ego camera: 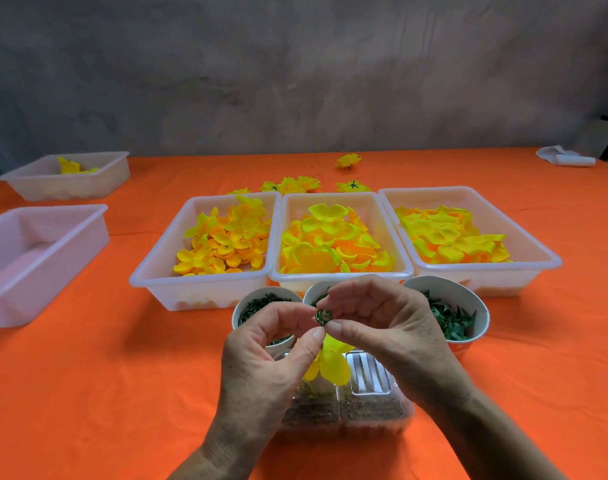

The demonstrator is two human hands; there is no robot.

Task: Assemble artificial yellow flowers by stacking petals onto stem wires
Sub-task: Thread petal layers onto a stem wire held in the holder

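Observation:
My left hand [271,358] pinches the top of a partly built yellow flower [332,363], whose petals hang down below my fingers. My right hand [385,327] holds a small dark green ring-shaped piece [322,316] between thumb and forefinger, right above the left thumb tip. Three white trays sit side by side behind my hands: small orange-yellow petals [223,244] on the left, larger cupped yellow petals [333,244] in the middle, flat yellow petals [451,237] on the right. Whether a stem wire runs through the flower is hidden by my fingers.
Three paper cups of green parts stand before the trays: left [257,303], middle [313,294] half hidden, right [458,313]. A clear plastic box [368,393] lies under my hands. Finished flowers [295,184] lie behind the trays. Two more white trays [36,258], [70,174] sit left.

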